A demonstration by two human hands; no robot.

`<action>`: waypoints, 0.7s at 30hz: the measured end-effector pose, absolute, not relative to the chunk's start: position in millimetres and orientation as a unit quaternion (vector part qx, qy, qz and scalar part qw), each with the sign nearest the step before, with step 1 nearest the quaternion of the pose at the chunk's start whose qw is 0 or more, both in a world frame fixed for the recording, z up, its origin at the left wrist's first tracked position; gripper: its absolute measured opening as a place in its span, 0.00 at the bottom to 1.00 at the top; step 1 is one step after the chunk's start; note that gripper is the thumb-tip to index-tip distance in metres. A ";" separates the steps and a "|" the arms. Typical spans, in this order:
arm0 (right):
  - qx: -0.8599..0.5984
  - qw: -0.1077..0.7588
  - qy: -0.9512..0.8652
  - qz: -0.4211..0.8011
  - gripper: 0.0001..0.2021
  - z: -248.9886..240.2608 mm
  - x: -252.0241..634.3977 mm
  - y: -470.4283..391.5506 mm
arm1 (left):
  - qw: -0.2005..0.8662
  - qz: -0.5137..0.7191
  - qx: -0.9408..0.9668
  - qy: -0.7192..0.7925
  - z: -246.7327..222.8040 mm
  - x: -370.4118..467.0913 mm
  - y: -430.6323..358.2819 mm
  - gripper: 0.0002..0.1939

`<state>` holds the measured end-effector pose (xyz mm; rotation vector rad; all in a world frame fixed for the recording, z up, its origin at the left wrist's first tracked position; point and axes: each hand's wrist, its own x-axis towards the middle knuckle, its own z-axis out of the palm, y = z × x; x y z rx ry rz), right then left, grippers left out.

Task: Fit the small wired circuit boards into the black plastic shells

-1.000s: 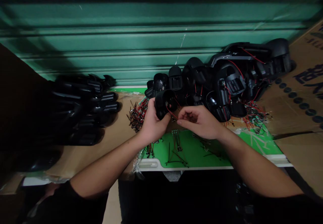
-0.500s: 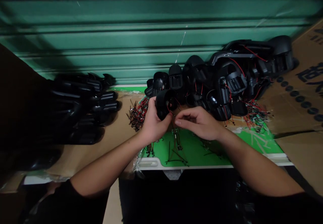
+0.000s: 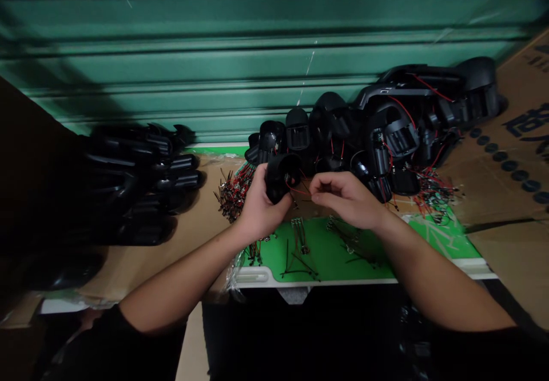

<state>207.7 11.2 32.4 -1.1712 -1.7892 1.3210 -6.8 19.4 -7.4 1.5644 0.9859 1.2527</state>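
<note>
My left hand (image 3: 261, 209) is closed around a black plastic housing (image 3: 278, 176), whose hollow end faces right. A thin red wire (image 3: 299, 191) runs out of the opening toward my right hand (image 3: 345, 199). The thumb and index finger of that hand are pinched on the wire's end, just right of the housing. Below on the green mat (image 3: 326, 266) lie small wired parts (image 3: 301, 238) with dark leads, and another such bunch (image 3: 346, 235) sits under my right wrist.
Black housings with red wires (image 3: 386, 135) are heaped at the back right. More black plastic parts (image 3: 141, 181) lie on cardboard at left. Tangled wire bundles (image 3: 235, 192) sit left of my hands, others (image 3: 435, 192) at right. A printed cardboard box (image 3: 514, 135) borders the right side.
My right hand has moved right and slightly up, away from the housing, and the red wire now stretches between them. My left hand keeps hold of the housing, almost in place.
</note>
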 end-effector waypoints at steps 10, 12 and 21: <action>-0.448 0.333 -0.739 0.377 0.06 17.6 203.9 17.5 | 0.571 0.472 0.560 0.371 -4.0 -5.0 17.0 0.21; -0.465 0.399 -0.670 0.419 0.12 11.1 197.5 16.5 | 0.554 0.472 0.572 0.380 -7.5 -2.8 15.6 0.22; -0.487 0.434 -0.684 0.327 0.15 2.2 191.7 13.4 | 0.571 0.453 0.582 0.362 -11.6 4.4 6.7 0.21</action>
